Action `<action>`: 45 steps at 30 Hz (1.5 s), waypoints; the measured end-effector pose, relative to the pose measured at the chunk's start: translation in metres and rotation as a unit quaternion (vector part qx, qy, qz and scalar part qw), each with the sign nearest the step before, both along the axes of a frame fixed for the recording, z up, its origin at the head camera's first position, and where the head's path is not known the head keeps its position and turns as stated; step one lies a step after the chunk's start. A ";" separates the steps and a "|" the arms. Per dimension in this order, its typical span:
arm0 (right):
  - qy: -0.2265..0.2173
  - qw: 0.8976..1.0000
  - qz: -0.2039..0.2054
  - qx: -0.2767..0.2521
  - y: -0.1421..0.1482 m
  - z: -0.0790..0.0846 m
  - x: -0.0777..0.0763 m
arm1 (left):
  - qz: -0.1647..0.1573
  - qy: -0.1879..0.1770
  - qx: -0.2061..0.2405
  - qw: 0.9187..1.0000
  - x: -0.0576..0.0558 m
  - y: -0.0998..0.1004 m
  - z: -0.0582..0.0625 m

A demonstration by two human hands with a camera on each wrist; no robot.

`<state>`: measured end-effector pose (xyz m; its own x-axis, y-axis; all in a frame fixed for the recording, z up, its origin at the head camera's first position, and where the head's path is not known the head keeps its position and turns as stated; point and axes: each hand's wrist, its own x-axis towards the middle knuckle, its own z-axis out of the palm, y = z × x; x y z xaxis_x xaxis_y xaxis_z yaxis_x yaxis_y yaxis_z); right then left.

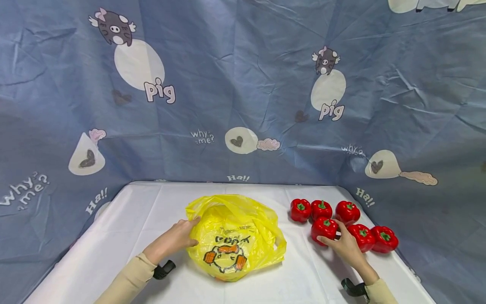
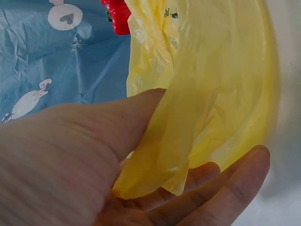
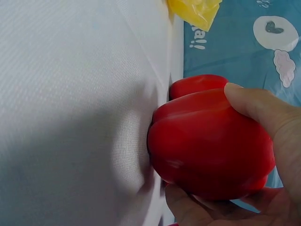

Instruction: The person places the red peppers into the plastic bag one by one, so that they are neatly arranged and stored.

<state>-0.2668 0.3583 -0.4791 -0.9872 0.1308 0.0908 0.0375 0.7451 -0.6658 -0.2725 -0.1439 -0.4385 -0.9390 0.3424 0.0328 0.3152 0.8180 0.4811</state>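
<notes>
A yellow plastic bag [image 1: 262, 236] with a printed cartoon face stands on the white table, its mouth gaping at the top. My left hand [image 1: 176, 238] holds the bag's left edge; in the left wrist view the thumb lies behind the thin yellow film [image 2: 225, 84] and the fingers on the near side. On the right, my right hand [image 1: 347, 247] grips a red bell pepper [image 1: 322, 230] with a green stem, thumb on one side and fingers on the other. Seen from the right wrist, this pepper [image 3: 207, 141] is close against the white cloth.
Several more red bell peppers surround the held one: two behind it [image 1: 300, 210], one at the back right [image 1: 347, 212], and a pair to the right [image 1: 384, 239]. A blue printed cloth [image 1: 235, 105] rises behind and beside the white table [image 1: 152, 211].
</notes>
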 end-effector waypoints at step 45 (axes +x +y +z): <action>-0.009 1.000 0.029 -0.006 -0.008 0.011 -0.001 | 0.004 -0.013 0.013 1.000 0.001 0.000 0.000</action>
<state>-0.2682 0.3504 -0.4680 -0.9947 0.0743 0.0713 0.0067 0.7378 -0.6750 -0.2720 -0.1436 -0.4381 -0.9426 0.3333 0.0176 0.2952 0.8080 0.5099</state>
